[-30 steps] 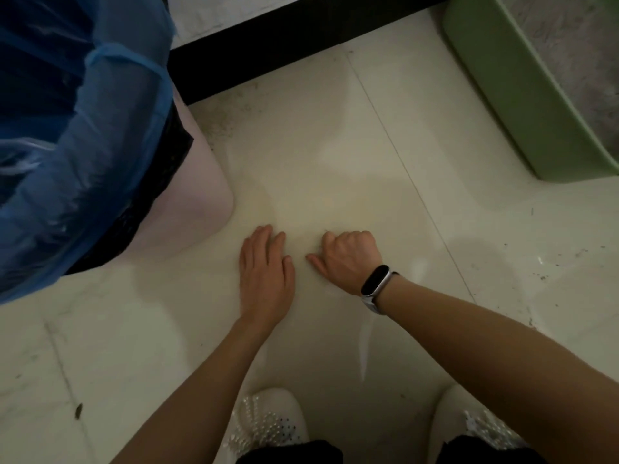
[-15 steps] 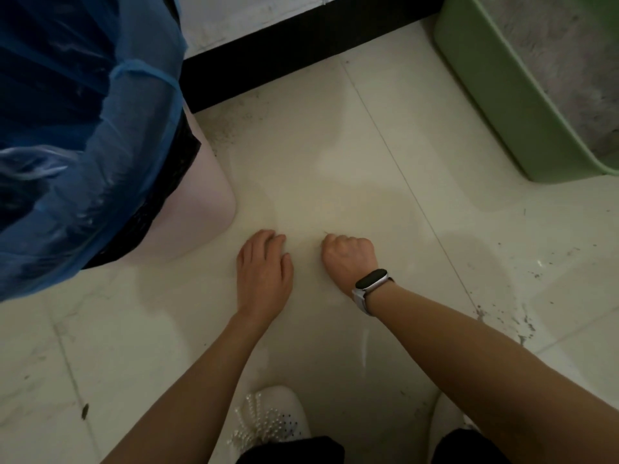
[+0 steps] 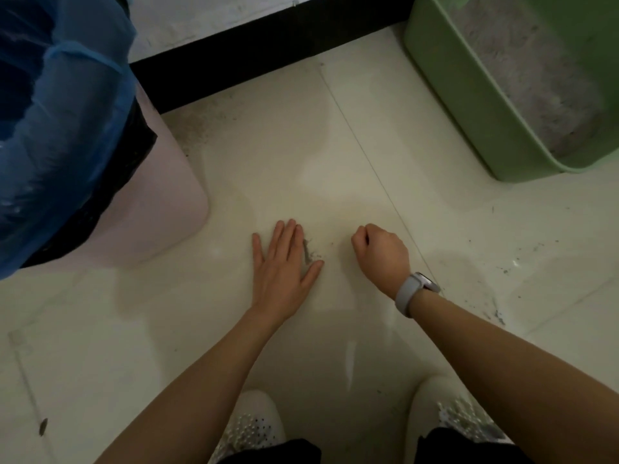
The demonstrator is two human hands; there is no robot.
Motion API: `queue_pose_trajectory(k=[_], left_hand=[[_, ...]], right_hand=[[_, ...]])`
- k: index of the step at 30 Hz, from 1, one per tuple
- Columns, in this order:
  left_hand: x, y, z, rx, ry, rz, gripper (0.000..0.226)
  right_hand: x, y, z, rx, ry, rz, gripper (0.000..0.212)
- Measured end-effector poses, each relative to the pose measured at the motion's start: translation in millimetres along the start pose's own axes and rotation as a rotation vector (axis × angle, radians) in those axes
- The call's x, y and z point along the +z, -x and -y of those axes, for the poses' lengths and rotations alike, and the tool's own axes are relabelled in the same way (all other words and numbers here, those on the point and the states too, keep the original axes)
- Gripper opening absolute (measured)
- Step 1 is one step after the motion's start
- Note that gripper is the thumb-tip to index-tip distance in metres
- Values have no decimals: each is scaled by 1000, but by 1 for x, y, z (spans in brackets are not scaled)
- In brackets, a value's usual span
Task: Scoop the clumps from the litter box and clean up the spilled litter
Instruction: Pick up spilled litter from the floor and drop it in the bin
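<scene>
My left hand lies flat on the pale floor tile with straight fingers. A small grey streak of spilled litter sits against its index finger, above the thumb. My right hand, with a grey watch on the wrist, hovers just to the right as a loose fist; nothing shows between its curled fingers. The green litter box stands at the top right, with grey litter inside. More litter specks dot the floor to the right of my right forearm.
A pink bin lined with a blue bag stands at the left, close to my left hand. A black baseboard runs along the wall at the top. My white shoes are at the bottom edge.
My hands have drawn apart. The left hand's fingers have straightened flat on the tile, and a small grey streak of litter now shows beside them. The right hand has stayed curled.
</scene>
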State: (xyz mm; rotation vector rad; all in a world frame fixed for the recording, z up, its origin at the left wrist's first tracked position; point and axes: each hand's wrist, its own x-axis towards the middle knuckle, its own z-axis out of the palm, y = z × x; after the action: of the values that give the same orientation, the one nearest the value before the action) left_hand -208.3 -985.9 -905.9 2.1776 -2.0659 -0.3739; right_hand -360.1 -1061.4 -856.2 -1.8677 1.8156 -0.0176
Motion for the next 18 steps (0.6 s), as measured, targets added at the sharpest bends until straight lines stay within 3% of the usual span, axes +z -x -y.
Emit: queue_pose_trajectory(k=[10, 14, 18], left_hand=[[2, 26, 11, 257, 17, 6, 56], [-1, 22, 17, 228, 139, -54, 54], [0, 13, 30, 120, 62, -94, 60]], right_hand=[[1, 1, 1, 48, -28, 37, 41], [2, 0, 4, 49, -42, 45, 42], [-2, 0, 5, 55, -47, 46, 42]])
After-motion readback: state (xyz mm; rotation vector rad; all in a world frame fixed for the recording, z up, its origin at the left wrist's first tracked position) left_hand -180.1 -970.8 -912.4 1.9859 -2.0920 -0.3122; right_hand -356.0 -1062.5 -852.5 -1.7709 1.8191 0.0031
